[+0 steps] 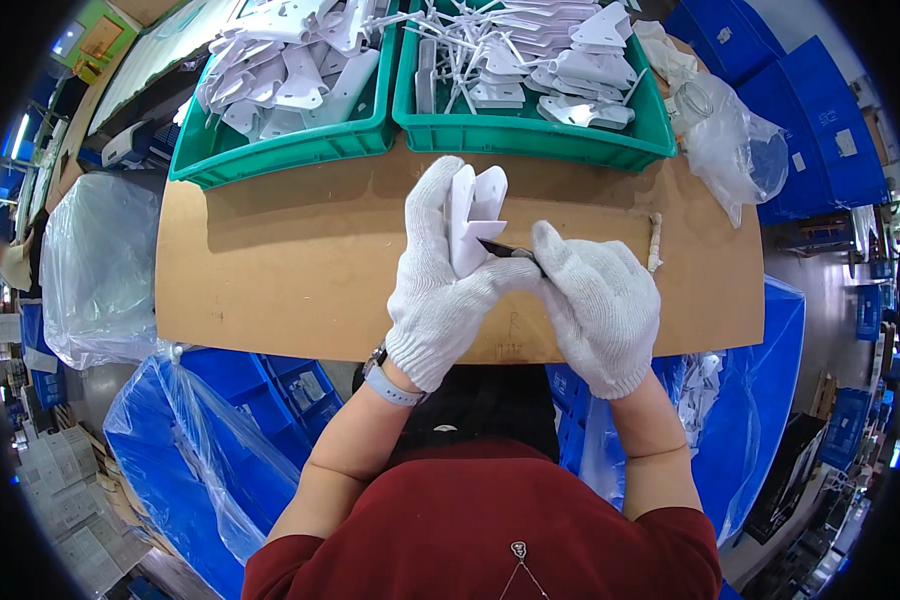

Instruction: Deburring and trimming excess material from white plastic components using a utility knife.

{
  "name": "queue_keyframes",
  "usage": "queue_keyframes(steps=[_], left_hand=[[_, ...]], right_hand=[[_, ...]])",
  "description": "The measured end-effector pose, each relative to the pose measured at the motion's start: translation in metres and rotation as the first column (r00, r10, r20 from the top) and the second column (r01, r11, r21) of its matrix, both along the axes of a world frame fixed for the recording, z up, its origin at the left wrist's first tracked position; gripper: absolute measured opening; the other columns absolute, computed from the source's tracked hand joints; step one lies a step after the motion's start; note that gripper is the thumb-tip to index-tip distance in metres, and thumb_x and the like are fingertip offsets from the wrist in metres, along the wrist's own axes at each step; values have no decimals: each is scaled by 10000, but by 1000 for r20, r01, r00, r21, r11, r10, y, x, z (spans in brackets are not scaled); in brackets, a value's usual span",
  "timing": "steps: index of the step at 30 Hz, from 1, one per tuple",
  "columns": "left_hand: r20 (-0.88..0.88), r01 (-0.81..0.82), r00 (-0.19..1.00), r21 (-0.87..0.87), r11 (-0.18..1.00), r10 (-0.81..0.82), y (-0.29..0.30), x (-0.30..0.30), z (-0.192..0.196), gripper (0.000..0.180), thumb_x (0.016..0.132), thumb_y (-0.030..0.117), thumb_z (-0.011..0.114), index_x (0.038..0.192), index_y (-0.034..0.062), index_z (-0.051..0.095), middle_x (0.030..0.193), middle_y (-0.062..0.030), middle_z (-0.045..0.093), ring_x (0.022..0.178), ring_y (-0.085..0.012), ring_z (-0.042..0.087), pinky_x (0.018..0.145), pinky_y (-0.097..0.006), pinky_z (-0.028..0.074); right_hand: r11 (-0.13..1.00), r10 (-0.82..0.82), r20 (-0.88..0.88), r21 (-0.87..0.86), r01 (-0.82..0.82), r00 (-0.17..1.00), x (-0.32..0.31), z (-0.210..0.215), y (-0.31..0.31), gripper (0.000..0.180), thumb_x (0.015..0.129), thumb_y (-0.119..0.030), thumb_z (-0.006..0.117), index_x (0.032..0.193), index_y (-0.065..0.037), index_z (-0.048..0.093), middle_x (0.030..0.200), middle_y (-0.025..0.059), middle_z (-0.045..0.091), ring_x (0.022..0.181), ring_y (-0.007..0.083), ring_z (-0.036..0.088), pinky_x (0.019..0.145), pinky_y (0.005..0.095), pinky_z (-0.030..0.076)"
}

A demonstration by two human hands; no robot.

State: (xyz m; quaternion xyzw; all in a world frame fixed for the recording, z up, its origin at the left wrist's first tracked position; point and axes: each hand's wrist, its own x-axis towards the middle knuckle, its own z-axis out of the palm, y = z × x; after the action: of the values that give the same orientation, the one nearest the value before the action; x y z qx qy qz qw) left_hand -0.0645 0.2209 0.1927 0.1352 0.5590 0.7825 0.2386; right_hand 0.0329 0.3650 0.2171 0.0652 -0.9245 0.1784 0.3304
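The person's left hand, in a white knit glove, grips a white plastic part and holds it upright above the middle of the brown cardboard-covered table; the fingers are wrapped around its left side, the thumb closed against its lower edge. The right hand, gloved the same way, is shut on a small dark blade whose tip touches the lower right edge of the part. A watch with a pale strap sits on the left wrist.

At the far edge of the table stand two green bins side by side — the left bin and the right bin — both heaped with similar white plastic parts. A short white stick-like piece lies on the table just right of the right hand. Crumpled clear plastic bags sit at the table's far right corner, with blue crates beyond them. Blue bins lined with clear plastic stand below the near edge of the table, on both sides of the person, who wears a dark red shirt
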Motion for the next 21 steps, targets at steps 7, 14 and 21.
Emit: queue_keyframes(steps=[7,14,21], left_hand=[[148,175,957,397,901,-251,-19,-18,-4,690,817,65,731,1457,54,472,1222,-141,632,1304,-292,552,1052,-404,502],[-23,196,955,795,574,-295,-20,-41,-38,95,942,182,653,1028,152,678,1111,-61,721,1290,-326,564,1229,-660,223],[-99,240,957,799,552,-272,-18,-41,-44,148,974,351,651,1019,218,699,1143,7,727,1344,-292,543,1230,-653,231]], right_hand=[[984,18,-26,-175,-22,1000,9,-9,6,508,775,-23,793,1269,-46,678,957,89,712,784,267,661,693,371,522],[834,-131,140,-519,185,982,24,-21,1,410,832,-9,759,1235,1,681,962,131,721,858,281,701,775,363,543],[841,-46,203,-520,147,978,24,-17,-13,408,820,-24,769,1219,-6,686,971,162,708,854,319,696,774,381,549]])
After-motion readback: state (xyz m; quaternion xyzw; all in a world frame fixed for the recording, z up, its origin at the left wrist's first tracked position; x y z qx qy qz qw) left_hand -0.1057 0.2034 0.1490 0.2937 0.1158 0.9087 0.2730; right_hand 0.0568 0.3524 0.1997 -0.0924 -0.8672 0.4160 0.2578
